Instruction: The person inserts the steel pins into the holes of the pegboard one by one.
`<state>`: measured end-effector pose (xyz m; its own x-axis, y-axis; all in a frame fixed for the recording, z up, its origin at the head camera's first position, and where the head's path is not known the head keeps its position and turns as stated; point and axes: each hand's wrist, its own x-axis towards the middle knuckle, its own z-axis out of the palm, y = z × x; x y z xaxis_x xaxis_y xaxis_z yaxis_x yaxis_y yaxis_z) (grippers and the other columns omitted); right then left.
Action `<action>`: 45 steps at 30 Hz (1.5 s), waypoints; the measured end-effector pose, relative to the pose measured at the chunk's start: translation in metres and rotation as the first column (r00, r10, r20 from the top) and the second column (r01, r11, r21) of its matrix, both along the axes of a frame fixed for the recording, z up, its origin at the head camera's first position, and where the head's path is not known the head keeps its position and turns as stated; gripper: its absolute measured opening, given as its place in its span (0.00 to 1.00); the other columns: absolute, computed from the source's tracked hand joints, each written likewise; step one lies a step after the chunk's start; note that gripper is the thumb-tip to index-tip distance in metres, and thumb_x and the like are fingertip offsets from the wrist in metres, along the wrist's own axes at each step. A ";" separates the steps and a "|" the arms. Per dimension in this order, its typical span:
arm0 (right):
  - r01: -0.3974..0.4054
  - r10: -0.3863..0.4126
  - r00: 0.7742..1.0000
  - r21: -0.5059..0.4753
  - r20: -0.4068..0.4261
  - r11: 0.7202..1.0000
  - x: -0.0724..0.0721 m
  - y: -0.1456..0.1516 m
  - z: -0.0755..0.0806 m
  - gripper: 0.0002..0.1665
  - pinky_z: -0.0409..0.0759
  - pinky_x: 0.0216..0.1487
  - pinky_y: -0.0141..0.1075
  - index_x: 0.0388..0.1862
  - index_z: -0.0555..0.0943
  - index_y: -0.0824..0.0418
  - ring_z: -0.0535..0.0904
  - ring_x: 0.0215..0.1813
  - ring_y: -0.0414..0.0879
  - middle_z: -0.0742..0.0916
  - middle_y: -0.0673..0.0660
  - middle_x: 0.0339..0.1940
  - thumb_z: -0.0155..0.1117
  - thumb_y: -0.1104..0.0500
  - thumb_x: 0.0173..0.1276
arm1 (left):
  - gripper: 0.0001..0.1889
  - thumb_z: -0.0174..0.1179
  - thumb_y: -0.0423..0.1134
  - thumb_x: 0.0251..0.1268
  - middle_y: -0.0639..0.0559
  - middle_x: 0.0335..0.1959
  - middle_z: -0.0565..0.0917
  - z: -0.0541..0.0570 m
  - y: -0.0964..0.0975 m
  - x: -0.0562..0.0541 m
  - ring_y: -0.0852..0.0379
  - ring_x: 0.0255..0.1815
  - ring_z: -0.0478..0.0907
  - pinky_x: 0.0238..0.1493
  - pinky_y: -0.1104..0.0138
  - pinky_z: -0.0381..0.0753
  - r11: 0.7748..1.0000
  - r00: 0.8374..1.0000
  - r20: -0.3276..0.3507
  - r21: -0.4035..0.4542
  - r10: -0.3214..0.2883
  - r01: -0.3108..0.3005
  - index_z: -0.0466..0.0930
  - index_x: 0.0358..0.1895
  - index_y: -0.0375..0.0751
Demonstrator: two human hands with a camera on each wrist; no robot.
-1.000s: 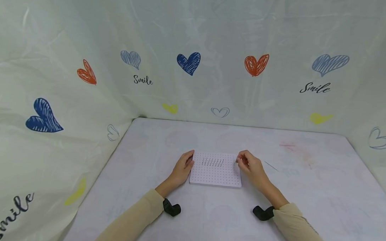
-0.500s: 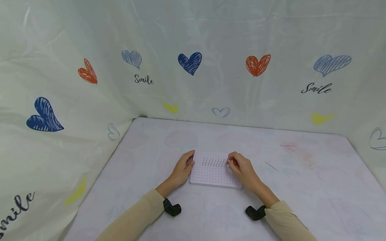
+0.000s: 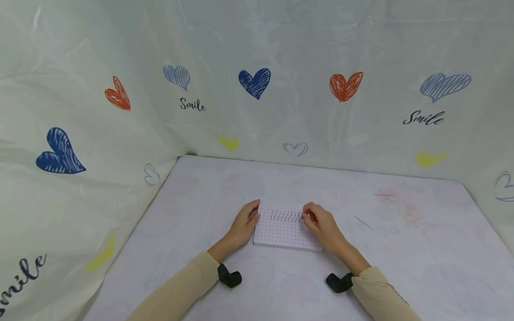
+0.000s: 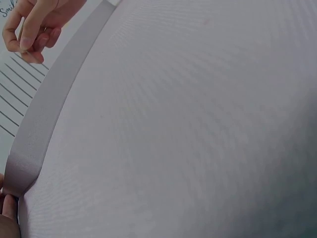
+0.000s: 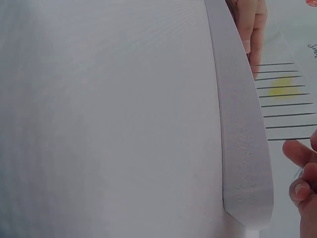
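A white pegboard [image 3: 287, 235] lies flat on the table, dotted with small holes. Several thin dark sticks [image 3: 282, 216] stand in a row toward its far side. My left hand [image 3: 239, 226] holds the board's left edge, thumb and fingers against it. Over the right end of the row, my right hand [image 3: 320, 222] pinches with thumb and forefinger. In the right wrist view, the end stick [image 5: 287, 140] reaches up to the fingertips of the right hand [image 5: 304, 173]. Most of that stick is hidden in the head view.
One loose dark stick [image 3: 363, 223] lies on the white table [image 3: 278, 293], right of my right hand. A white curtain [image 3: 303, 49] printed with hearts hangs behind and to the left. Black wrist cameras [image 3: 229, 276] sit on both wrists.
My right hand has moved left from the board's right edge to the end of the stick row, then stayed there. The left hand keeps its place on the board.
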<state>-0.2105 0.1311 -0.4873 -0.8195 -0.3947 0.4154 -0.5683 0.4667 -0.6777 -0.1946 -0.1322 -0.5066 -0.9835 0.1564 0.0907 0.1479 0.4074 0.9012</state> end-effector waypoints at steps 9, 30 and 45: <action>-0.024 0.023 0.999 0.025 0.032 0.999 -0.001 0.000 -0.002 0.05 0.68 0.29 0.31 0.41 0.77 0.62 0.69 0.32 0.42 0.72 0.48 0.28 0.61 0.69 0.70 | 0.26 0.46 0.29 0.79 0.35 0.74 0.61 0.000 0.000 0.001 0.44 0.74 0.62 0.72 0.59 0.64 1.000 1.000 0.009 -0.002 0.000 0.000 0.57 0.75 0.29; 0.001 -0.006 0.996 0.061 0.086 0.998 0.004 0.009 0.005 0.05 0.69 0.29 0.31 0.41 0.76 0.63 0.69 0.33 0.43 0.73 0.50 0.29 0.63 0.68 0.70 | 0.26 0.46 0.28 0.79 0.35 0.74 0.62 0.001 0.001 0.002 0.44 0.74 0.62 0.72 0.59 0.64 1.000 1.000 0.005 0.004 0.004 -0.004 0.57 0.75 0.29; 0.122 -0.127 0.990 0.069 0.068 0.990 0.000 0.035 0.004 0.05 0.67 0.28 0.30 0.44 0.78 0.64 0.69 0.32 0.43 0.74 0.52 0.29 0.64 0.66 0.71 | 0.25 0.45 0.26 0.78 0.32 0.72 0.62 0.000 0.000 0.000 0.40 0.73 0.62 0.72 0.58 0.65 0.999 0.999 -0.035 0.032 -0.012 0.013 0.57 0.74 0.26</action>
